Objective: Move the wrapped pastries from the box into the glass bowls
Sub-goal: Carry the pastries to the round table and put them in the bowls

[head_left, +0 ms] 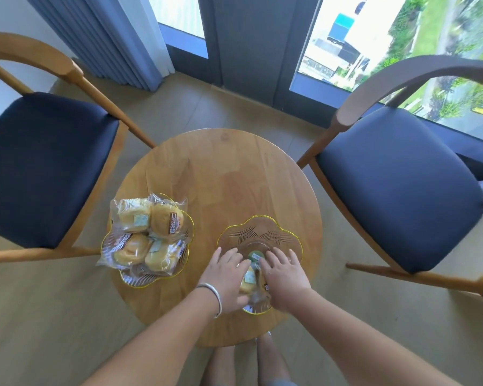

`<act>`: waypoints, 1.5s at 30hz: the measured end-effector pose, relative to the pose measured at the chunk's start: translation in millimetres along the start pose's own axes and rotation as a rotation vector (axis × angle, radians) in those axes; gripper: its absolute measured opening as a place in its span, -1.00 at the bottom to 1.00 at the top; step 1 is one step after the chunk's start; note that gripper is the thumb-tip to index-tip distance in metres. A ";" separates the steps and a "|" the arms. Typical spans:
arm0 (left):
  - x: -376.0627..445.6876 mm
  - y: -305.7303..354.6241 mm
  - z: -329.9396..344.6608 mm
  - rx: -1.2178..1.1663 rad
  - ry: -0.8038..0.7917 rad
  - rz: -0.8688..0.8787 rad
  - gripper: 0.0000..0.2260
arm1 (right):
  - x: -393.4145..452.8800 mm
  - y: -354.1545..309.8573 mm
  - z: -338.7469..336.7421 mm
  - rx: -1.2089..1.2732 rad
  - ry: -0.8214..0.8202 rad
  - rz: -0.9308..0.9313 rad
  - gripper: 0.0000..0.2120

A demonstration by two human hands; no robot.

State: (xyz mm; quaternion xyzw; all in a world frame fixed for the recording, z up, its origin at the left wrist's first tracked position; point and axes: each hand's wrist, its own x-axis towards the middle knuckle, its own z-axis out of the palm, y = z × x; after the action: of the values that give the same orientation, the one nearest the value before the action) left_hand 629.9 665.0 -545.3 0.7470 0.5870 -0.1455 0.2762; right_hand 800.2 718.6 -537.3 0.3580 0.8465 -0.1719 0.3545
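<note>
Round wooden table [221,174] — two gold-rimmed flower-shaped glass bowls, left bowl [188,227] heaped with clear-wrapped yellow pastries [145,235]. Left hand [226,280] and right hand [283,280] over the right bowl [260,232], fingers spread — pressing a wrapped pastry [251,280] between them.

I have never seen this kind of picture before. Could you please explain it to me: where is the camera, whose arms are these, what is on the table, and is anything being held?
There is no machine here. A person wears a wide-angle camera on the head, so you look down along their own two arms.

The round wooden table stands between two chairs with dark blue seats, in front of a window.

On the table are two glass bowls with gold rims. The left bowl is filled with wrapped pastries. The right bowl holds at least one wrapped pastry, lying between the hands.

The left hand, with a bracelet on the wrist, and the right hand both reach into the right bowl with fingers spread, touching that pastry. They seem to be setting it down rather than gripping it. I see no box in this view.
</note>
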 end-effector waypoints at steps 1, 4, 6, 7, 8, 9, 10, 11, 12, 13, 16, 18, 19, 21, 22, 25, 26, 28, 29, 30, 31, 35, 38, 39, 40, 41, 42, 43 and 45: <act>-1.2 1.0 -2.9 -0.007 0.010 0.001 -0.28 | -2.2 -0.2 -0.8 0.013 0.009 0.003 -0.12; -5.4 4.0 -20.0 0.037 0.040 -0.003 -0.29 | -12.6 1.2 -9.1 0.050 0.044 0.028 -0.12; -7.0 5.9 -37.3 0.086 0.082 -0.028 -0.34 | -21.2 5.4 -19.6 0.115 0.099 0.069 -0.12; -7.3 6.6 -48.4 0.104 0.111 -0.048 -0.36 | -25.8 9.1 -26.5 0.166 0.145 0.098 -0.14; -7.7 6.9 -60.6 0.117 0.139 -0.068 -0.38 | -31.0 13.5 -34.3 0.214 0.197 0.131 -0.16; -8.1 7.0 -73.4 0.127 0.161 -0.085 -0.39 | -36.5 18.5 -42.9 0.250 0.247 0.167 -0.19; -8.7 7.1 -86.7 0.136 0.179 -0.096 -0.39 | -42.8 24.0 -51.9 0.273 0.292 0.205 -0.22; -9.4 7.7 -100.0 0.146 0.197 -0.101 -0.39 | -49.4 29.3 -61.1 0.292 0.333 0.241 -0.23; -9.9 8.5 -113.3 0.156 0.218 -0.101 -0.40 | -56.2 34.6 -70.4 0.305 0.368 0.274 -0.24; -10.2 10.5 -126.8 0.163 0.245 -0.097 -0.40 | -63.6 39.6 -80.0 0.315 0.403 0.301 -0.25; -10.1 23.8 -165.9 0.182 0.334 -0.069 -0.40 | -90.5 52.7 -105.0 0.333 0.503 0.374 -0.27; -9.8 39.0 -190.4 0.213 0.391 -0.046 -0.40 | -111.7 60.3 -117.5 0.331 0.563 0.419 -0.29; -9.5 48.0 -202.0 0.231 0.414 -0.031 -0.41 | -122.7 64.1 -122.2 0.332 0.594 0.442 -0.30; -8.0 67.8 -222.6 0.276 0.454 0.020 -0.41 | -145.4 72.3 -127.5 0.345 0.655 0.496 -0.32; -6.5 78.8 -231.5 0.301 0.468 0.057 -0.40 | -157.4 76.9 -128.2 0.353 0.676 0.526 -0.33; 0.1 120.4 -250.0 0.343 0.508 0.194 -0.39 | -199.1 92.1 -120.2 0.376 0.742 0.637 -0.34; 2.2 137.6 -252.9 0.344 0.521 0.241 -0.39 | -215.0 97.2 -113.7 0.392 0.766 0.685 -0.34; 5.2 180.3 -253.1 0.356 0.536 0.348 -0.39 | -251.4 107.2 -93.3 0.424 0.783 0.797 -0.34; 5.5 202.7 -251.3 0.362 0.532 0.404 -0.39 | -269.2 111.4 -81.0 0.436 0.776 0.852 -0.33; 5.2 227.1 -248.3 0.368 0.522 0.465 -0.39 | -288.3 115.2 -66.4 0.451 0.766 0.914 -0.33; 4.3 251.9 -244.8 0.374 0.510 0.524 -0.39 | -307.6 118.1 -51.4 0.469 0.757 0.978 -0.32; -8.4 346.2 -228.7 0.399 0.497 0.757 -0.39 | -382.9 121.0 9.8 0.516 0.699 1.240 -0.33; -26.5 399.8 -212.1 0.426 0.476 0.898 -0.39 | -429.1 113.5 51.1 0.563 0.647 1.393 -0.32; -32.7 413.5 -206.7 0.436 0.468 0.937 -0.38 | -441.0 110.0 62.5 0.591 0.641 1.427 -0.31; -38.3 425.5 -202.1 0.446 0.464 0.972 -0.37 | -451.2 106.2 72.8 0.615 0.639 1.456 -0.31; -43.0 435.5 -198.6 0.453 0.462 1.003 -0.37 | -459.5 102.7 81.4 0.630 0.634 1.479 -0.30; -46.8 444.2 -196.2 0.461 0.460 1.027 -0.37 | -466.6 100.0 88.8 0.640 0.627 1.498 -0.30; -49.8 451.6 -194.9 0.469 0.457 1.045 -0.37 | -472.5 97.9 95.3 0.652 0.621 1.515 -0.30; -53.4 464.1 -195.0 0.483 0.450 1.069 -0.37 | -482.7 97.3 105.6 0.680 0.626 1.542 -0.31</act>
State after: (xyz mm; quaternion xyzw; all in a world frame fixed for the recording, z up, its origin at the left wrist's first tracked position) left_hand 1039.0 662.7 -247.1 0.9909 0.1268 0.0449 0.0038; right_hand 1159.1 493.9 -264.6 0.9430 0.3321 -0.0220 -0.0005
